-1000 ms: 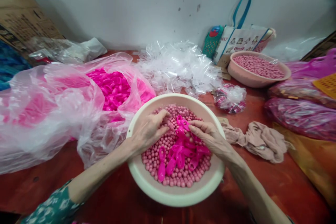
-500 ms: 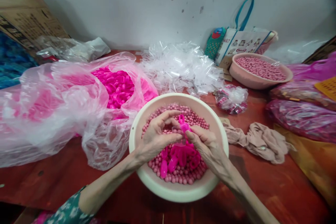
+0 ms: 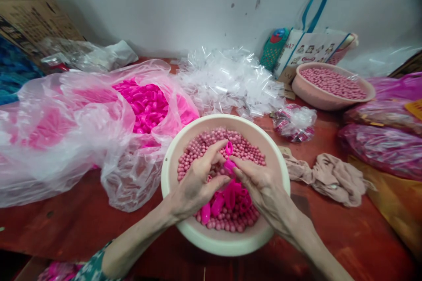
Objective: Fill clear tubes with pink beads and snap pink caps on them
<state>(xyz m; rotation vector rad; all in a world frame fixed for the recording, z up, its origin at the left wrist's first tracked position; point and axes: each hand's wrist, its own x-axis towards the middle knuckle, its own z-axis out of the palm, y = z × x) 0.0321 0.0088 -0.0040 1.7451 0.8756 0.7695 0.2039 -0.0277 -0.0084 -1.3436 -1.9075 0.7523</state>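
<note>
— Pink clip: where is it?
— Above the cream bowl of pink beads, pinched between both hands.
— Left hand?
— Fingers curled closed on the clip, over the bowl's middle.
— Right hand?
— Also gripping the clip, just right.

Left hand and right hand close together, fingertips pinched

Far right: second bowl of beads, printed tote bag. Centre-far: clear wrappers. Near right: crumpled cloth.
</note>
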